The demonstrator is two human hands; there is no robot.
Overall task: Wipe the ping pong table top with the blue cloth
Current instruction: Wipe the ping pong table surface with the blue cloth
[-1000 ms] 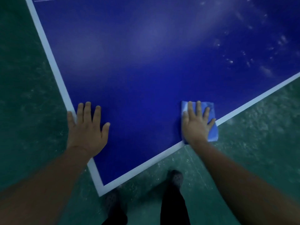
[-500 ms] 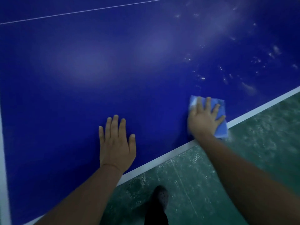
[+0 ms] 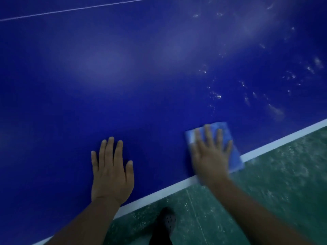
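Both hands sit further along the near edge than they did a second ago, when the table's corner and its left border stripe were in sight; now only the near white edge stripe (image 3: pixel 177 187) crosses the view, so the person has stepped sideways along the table. Farthest left, the glossy dark blue ping pong table top (image 3: pixel 123 76) looks even and unmarked, with a thin white centre line (image 3: pixel 70 9) running across its far side. Next comes the left hand (image 3: pixel 111 171), spread flat with straight fingers, palm down on the bare surface just inside the edge stripe, apparently as a brace; it holds nothing. Below the edge, a dark perforated shoe (image 3: pixel 169 221) stands on the speckled green floor (image 3: pixel 265 191). To the right, the right hand (image 3: pixel 210 153) lies flat with fingers straight, pressing the folded light blue cloth (image 3: pixel 233 152) against the table; the cloth's near corner overlaps the edge stripe. This hand is smeared by motion blur, which suggests a stroke under way, and it lies a little further from the rim than half a second ago. Farthest right, pale specks and smudges (image 3: pixel 265 89) are scattered over the table beyond the cloth, so that patch probably awaits wiping and the job looks well short of finished.
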